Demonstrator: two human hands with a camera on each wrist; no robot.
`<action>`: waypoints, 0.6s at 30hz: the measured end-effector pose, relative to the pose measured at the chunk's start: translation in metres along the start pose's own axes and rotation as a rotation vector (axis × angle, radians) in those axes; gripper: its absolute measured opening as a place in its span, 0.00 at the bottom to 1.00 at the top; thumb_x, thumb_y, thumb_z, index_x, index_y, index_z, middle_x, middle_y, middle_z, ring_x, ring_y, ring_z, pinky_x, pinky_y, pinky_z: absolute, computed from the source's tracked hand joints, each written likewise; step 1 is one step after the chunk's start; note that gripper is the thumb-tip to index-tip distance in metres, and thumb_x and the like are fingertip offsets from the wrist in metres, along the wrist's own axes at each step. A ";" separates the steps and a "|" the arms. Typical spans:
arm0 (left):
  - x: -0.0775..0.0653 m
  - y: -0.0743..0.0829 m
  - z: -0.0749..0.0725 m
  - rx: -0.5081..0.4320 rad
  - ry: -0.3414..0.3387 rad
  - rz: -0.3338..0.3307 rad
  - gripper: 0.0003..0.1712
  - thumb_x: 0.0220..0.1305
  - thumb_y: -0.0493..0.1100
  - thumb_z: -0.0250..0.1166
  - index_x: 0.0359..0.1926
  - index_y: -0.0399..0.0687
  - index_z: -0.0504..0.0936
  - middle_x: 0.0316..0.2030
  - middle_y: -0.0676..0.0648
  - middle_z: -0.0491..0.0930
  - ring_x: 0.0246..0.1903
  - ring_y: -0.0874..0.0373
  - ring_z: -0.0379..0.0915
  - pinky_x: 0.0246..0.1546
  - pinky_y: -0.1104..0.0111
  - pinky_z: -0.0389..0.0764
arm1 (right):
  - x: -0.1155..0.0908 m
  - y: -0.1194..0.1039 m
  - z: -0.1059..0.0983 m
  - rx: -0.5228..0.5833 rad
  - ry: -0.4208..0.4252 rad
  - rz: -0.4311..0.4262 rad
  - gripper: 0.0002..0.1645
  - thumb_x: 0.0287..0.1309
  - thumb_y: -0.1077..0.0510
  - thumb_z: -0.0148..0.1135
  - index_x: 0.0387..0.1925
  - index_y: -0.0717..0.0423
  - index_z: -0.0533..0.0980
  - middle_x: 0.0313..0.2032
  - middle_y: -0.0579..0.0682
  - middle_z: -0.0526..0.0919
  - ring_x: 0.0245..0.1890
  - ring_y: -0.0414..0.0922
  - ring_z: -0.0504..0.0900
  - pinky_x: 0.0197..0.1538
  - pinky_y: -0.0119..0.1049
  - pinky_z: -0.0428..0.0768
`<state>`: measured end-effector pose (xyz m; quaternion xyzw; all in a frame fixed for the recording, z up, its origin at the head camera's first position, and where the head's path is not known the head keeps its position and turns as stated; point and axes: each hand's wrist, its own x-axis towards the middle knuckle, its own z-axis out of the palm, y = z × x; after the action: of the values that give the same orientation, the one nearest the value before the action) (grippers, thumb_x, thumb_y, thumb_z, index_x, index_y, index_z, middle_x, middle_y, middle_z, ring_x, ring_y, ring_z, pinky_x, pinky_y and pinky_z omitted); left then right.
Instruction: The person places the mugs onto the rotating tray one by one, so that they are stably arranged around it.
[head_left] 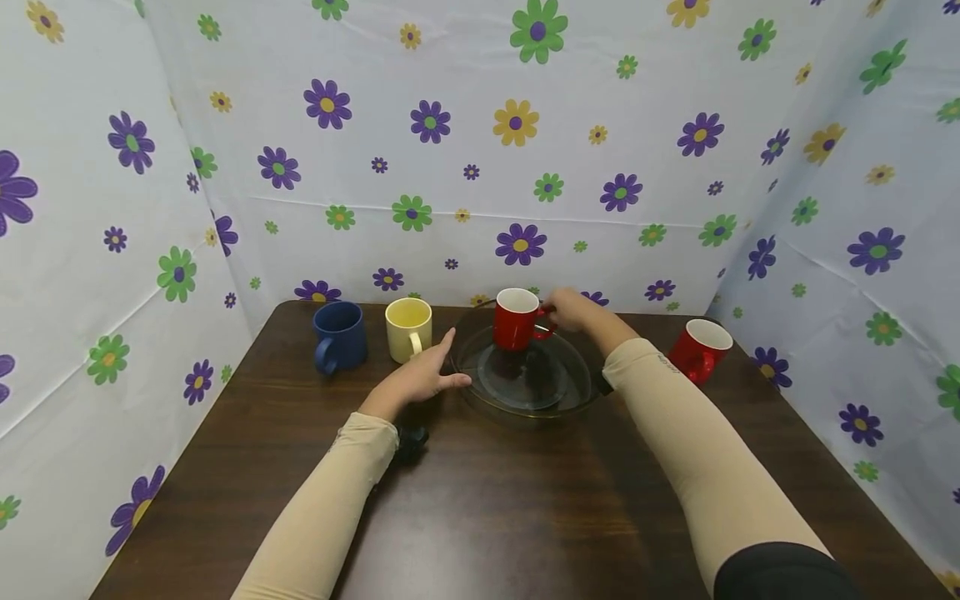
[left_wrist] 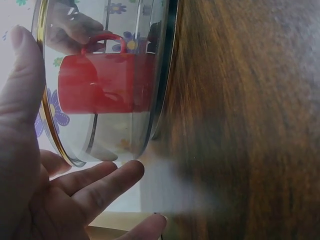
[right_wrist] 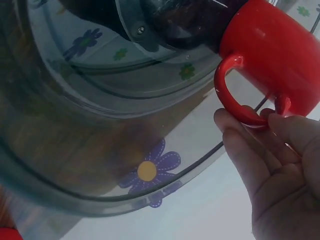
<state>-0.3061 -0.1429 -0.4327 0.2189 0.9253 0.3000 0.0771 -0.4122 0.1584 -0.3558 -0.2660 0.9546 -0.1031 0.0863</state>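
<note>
A red mug with a white inside is upright within a round clear glass dish with a gold rim. My right hand pinches the mug's handle, as the right wrist view shows at the handle. Whether the mug's base touches the dish floor, I cannot tell. At the dish's left side is my left hand, thumb and fingers spread and nothing gripped. In the left wrist view its fingers lie close to the glass wall; contact is unclear.
Left of the dish stand a yellow mug and, farther left, a blue mug. Another red mug stands to the right, beyond my right forearm. Behind the brown wooden table hangs a flowered cloth.
</note>
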 end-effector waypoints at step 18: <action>0.000 0.000 -0.001 0.004 -0.007 -0.016 0.60 0.68 0.58 0.66 0.80 0.38 0.36 0.77 0.34 0.50 0.74 0.39 0.55 0.73 0.49 0.57 | 0.010 0.013 0.001 0.043 0.016 0.011 0.17 0.67 0.72 0.53 0.53 0.74 0.80 0.45 0.67 0.85 0.39 0.55 0.81 0.51 0.49 0.83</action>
<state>-0.3065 -0.1431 -0.4315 0.2127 0.9273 0.2967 0.0825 -0.4264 0.1640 -0.3604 -0.2581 0.9541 -0.1254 0.0850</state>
